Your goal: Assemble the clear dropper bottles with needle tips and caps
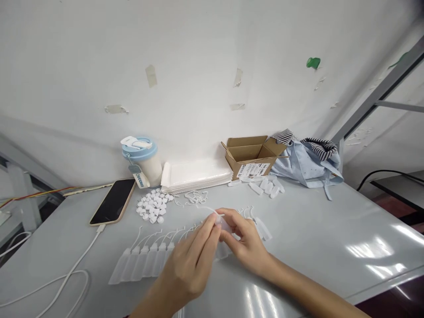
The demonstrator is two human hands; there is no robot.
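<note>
From my remote view, the small translucent white plastic bottle point(225, 225) is up between both hands, over the grey tabletop point(318, 234); fingers cover much of it. The left hand point(192, 263) is pinched in, fingertips at its top end, while the right hand point(248, 245) grips its body between thumb and fingers. What I see of its long axis slants, top toward the upper left; I can't make out the base. The hands hide the middle of a row of similar translucent white bottles point(150, 259), whose left-end necks point toward the white wall point(195, 57).
</note>
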